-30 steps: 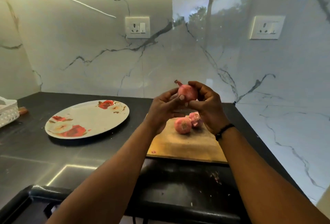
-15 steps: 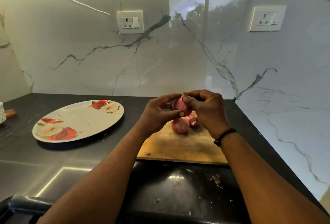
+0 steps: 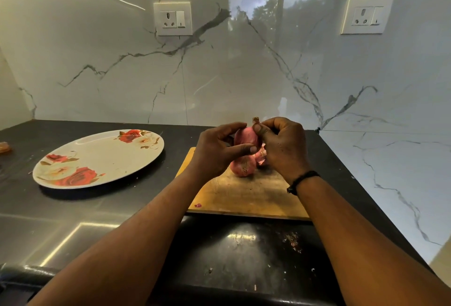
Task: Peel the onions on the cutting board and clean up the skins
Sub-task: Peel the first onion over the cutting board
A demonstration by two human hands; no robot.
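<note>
1. Black counter (image 3: 97,210) runs under a marbled wall; nothing on it has been cleared yet, with a few loose flecks near the front edge.
2. Flowered plate (image 3: 97,159) sits left of the work, bare, well apart from the board. Judgement: a likely landing spot for peeled onions or skins, but nothing shows which.
3. Wooden cutting board (image 3: 244,198) lies right of the plate. A small purple scrap (image 3: 198,205) rests at its near-left corner.
4. Two onions on the board (image 3: 244,167), close together at the far end, skins on as far as can be seen; the rear one is mostly hidden behind the hands.
5. Step in hand, as judged: peeling the first onion, at the very start. The skin looks whole.
6. Left hand (image 3: 217,152) half-curled, thumb and fingertips cradling the held onion (image 3: 245,137) from the left, above the board.
7. Right hand (image 3: 283,144) curled tight, thumb and forefinger pinching at the onion's top by the dry stem tip (image 3: 255,119).
8. Next move, as judged: a firm pinch and a downward pull to tear the outer skin, left hand steadying and turning the bulb.
</note>
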